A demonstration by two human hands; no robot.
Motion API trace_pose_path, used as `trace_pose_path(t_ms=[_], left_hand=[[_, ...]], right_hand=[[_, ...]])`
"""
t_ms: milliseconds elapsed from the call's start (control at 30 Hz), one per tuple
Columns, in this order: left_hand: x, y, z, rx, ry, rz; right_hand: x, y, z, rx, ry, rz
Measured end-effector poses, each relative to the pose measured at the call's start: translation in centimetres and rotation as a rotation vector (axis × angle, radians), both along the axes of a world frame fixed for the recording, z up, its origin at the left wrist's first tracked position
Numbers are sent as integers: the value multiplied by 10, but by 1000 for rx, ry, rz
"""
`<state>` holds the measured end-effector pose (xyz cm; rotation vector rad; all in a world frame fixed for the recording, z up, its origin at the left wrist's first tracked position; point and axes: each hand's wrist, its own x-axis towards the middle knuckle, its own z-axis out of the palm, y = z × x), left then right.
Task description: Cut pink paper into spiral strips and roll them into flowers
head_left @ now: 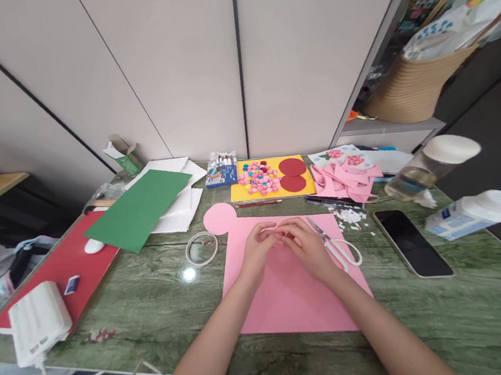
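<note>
Pink paper fills the middle of the action: a big pink sheet [289,302] lies flat on the green marbled table [155,299], right in front of the person. Both hands are over its upper half. The left hand [257,252] and the right hand [306,250] meet at the fingertips, with the fingers curled in narrow and bunched close together. Whether they pinch something small between them cannot be told from the head view, because the spot is too tiny to read.

Just beside the right hand, white-handled scissors [334,244] rest on the sheet's right edge with the blades pointing away. A pink paper circle [220,218] touches the sheet's far left corner, and a white ring [202,248] lies just left of it. A dark phone [411,242] lies face up well to the right. Further back there is a yellow sheet [237,196] carrying small coloured bits and two red discs, with a heap of pink scraps [343,178] next to it. Off to the left lies a green sheet [139,210].
</note>
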<state>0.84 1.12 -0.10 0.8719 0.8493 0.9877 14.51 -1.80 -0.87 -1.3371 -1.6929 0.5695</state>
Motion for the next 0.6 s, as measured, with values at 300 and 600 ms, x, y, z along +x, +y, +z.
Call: trace_pose_path(t_ms=[300,600], left_hand=[[4,-3,0,-14,-11,-24],[1,0,1,2,2,34]], right_hand=[[-2,0,2,-2,23,-83],[-1,-1,6,-14,12,-12]])
